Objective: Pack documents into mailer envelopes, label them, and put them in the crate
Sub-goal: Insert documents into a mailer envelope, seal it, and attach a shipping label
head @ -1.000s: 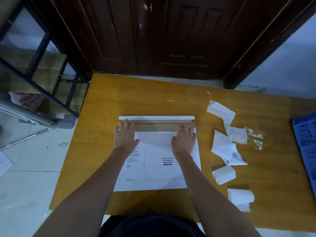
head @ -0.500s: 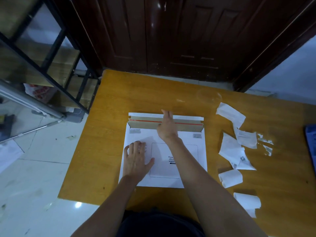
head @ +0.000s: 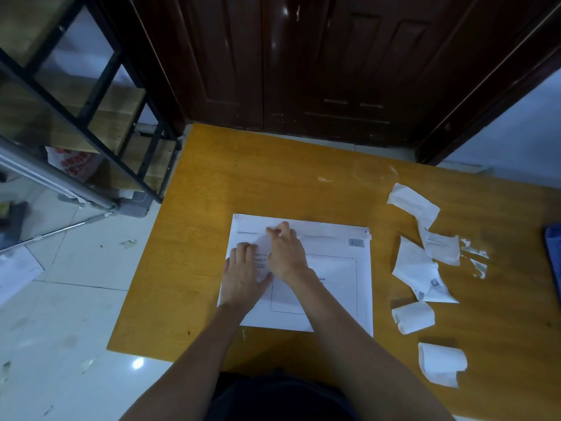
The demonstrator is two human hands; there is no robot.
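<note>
— What are the hands doing?
— The left hand [head: 243,273] lies flat, fingers straight, pressing on the left part of the white mailer envelope [head: 334,268]. The right hand [head: 287,253] crosses over beside it, its fingertips bunched near the envelope's top edge; it looks to pinch a thin translucent strip [head: 263,243] there, though blur keeps me from being sure.
— And the envelope itself?
— Flat on the yellow desk [head: 273,177], printed side up, flap folded down.
— Any containers?
— A blue crate [head: 553,253] shows only as a sliver at the right edge; its contents are out of view.
— Anything else on the desk?
— Curled white paper scraps [head: 419,265], scattered to the right of the envelope.
</note>
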